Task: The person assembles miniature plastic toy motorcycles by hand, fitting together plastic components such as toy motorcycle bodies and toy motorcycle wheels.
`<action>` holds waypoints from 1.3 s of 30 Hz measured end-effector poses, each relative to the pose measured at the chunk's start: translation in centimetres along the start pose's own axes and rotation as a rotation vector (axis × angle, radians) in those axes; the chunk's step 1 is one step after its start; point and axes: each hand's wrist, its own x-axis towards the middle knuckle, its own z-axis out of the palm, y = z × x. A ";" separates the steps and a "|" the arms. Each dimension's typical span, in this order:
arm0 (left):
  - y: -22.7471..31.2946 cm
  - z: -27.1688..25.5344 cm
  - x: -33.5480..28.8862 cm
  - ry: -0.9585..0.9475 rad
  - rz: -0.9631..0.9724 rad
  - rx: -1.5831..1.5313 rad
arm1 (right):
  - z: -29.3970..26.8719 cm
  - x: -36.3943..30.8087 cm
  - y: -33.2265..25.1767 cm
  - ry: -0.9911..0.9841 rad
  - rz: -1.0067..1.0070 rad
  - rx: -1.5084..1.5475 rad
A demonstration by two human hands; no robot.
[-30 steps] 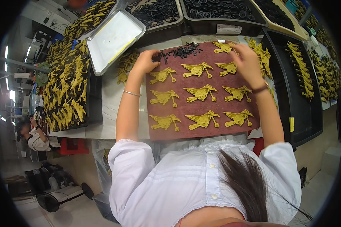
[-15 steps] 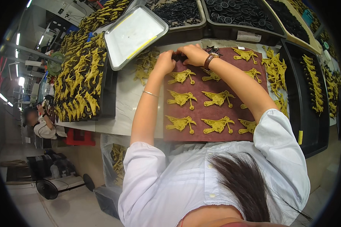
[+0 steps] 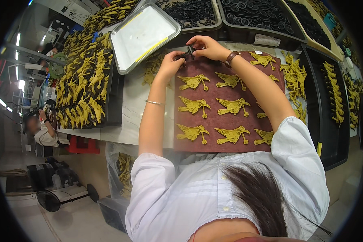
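Observation:
Both my hands are raised at the far edge of a dark red mat [image 3: 211,147]. My right hand [image 3: 207,47] pinches a small black plastic part [image 3: 190,51] between thumb and fingertips. Close by on its left, my left hand [image 3: 172,63] is closed, its fingertips gripping small black plastic too; whether it is the same part I cannot tell. Yellow plastic parts [image 3: 193,82], each with a pointed end and a small hanging arm, lie in rows on the mat below my hands. My right forearm covers some of them.
A shallow metal tray [image 3: 143,34] rests tilted at the back left. Behind my hands stand bins of black wheels [image 3: 254,14] and small black parts [image 3: 185,14]. A crate of yellow assemblies [image 3: 84,84] is at left, a black tray [image 3: 328,141] at right. Another person [image 3: 46,133] sits far left.
My right hand has lifted up and away from the mat, and the black part now shows between my hands. My left hand has shifted slightly left and down.

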 end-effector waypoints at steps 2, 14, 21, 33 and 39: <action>-0.2 0.0 0.1 0.010 -0.023 -0.015 | -0.4 0.0 -0.4 0.084 0.129 0.182; 0.0 -0.5 -0.9 -0.041 -0.106 -0.674 | 0.6 -0.1 -2.6 0.063 0.532 0.442; 1.1 0.1 -4.3 -0.028 -0.224 -0.923 | 2.4 -1.1 -2.5 -0.253 0.077 -0.375; 1.1 0.8 -7.4 -0.003 0.229 0.535 | 2.0 -1.5 -2.7 -0.301 0.047 -0.405; -0.1 0.9 -7.6 0.015 0.205 0.483 | 3.2 -0.8 -1.4 -0.245 0.062 -0.463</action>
